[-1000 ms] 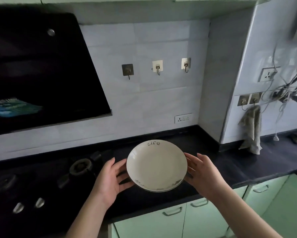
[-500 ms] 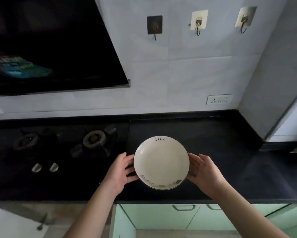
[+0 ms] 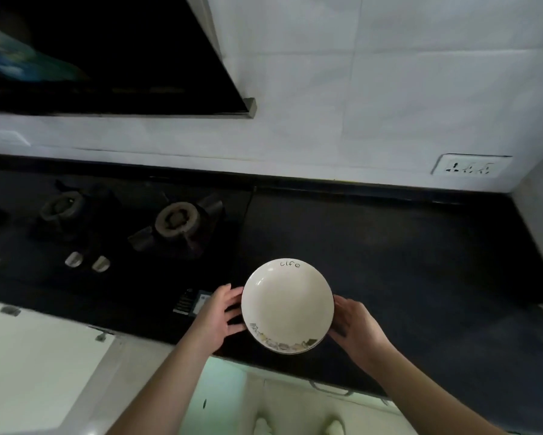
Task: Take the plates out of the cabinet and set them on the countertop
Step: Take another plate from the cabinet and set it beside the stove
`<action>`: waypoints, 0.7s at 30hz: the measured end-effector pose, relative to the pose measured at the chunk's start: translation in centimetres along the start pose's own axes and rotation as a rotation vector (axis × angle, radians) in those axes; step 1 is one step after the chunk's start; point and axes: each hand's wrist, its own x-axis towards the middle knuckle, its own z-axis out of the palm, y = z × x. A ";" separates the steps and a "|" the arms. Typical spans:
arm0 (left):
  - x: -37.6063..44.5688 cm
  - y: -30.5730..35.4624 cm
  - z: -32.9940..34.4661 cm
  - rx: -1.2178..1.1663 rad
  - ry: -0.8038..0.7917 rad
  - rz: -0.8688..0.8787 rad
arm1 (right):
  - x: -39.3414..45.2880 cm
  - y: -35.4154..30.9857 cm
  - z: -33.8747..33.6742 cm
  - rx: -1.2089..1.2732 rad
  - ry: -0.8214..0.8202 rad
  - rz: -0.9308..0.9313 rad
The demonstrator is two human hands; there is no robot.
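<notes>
A round cream plate [image 3: 287, 304] with "Life" written at its far rim and a printed pattern at its near rim hangs low over the black countertop [image 3: 405, 262], close to the front edge. My left hand [image 3: 215, 318] holds its left side, thumb at the rim and fingers reaching beneath. On the opposite side my right hand [image 3: 356, 328] holds it the same way. I cannot tell whether the plate touches the counter. No cabinet interior or other plates are in view.
A gas hob with two burners [image 3: 177, 219] and two knobs [image 3: 86, 262] lies left of the plate. A black hood [image 3: 107, 51] hangs above it. A wall socket [image 3: 471, 166] sits at the back right. A white panel [image 3: 38, 365] juts out at lower left.
My view has tilted down and shifted left. Both hands have carried the plate lower toward the countertop, still holding it from either side.
</notes>
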 end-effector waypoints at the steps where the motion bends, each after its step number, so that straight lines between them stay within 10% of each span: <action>1: 0.5 0.1 -0.2 0.006 0.006 -0.004 | 0.5 0.2 0.2 -0.056 0.016 -0.026; 21: 10.0 6.0 -2.2 0.113 -0.046 0.030 | 10.2 -2.0 5.4 -0.014 0.117 -0.003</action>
